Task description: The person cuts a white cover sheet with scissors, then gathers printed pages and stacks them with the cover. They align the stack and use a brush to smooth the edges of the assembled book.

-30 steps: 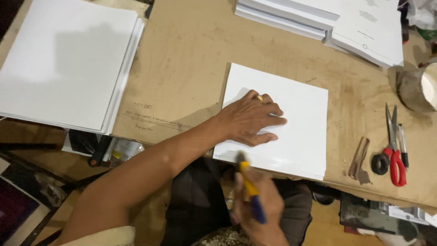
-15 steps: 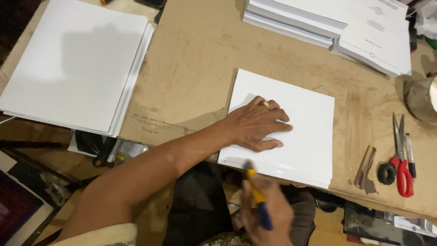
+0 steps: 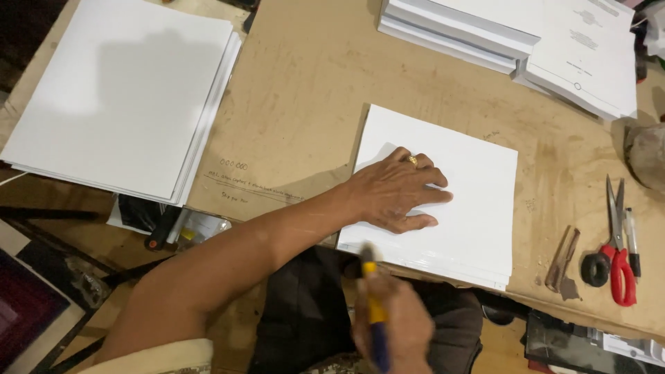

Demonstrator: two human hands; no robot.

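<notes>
Brown cardboard-topped table [image 3: 305, 90]: carries everything under your hands. Large white sheet stack [image 3: 118, 97]: well left of your left hand. Small square white paper stack [image 3: 471, 208]: at the near table edge, your left hand [image 3: 395, 194] pressed flat on it, fingers spread. Red-handled scissors [image 3: 618, 242]: well right of it. Yellow-and-blue pen [image 3: 374, 315]: clenched in your right hand [image 3: 395, 329], just below the stack.

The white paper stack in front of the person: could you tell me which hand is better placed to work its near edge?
Probably the right hand: it holds a yellow-and-blue tool just short of the white paper stack's near edge, while the left hand lies flat on top, pinning it.
</notes>
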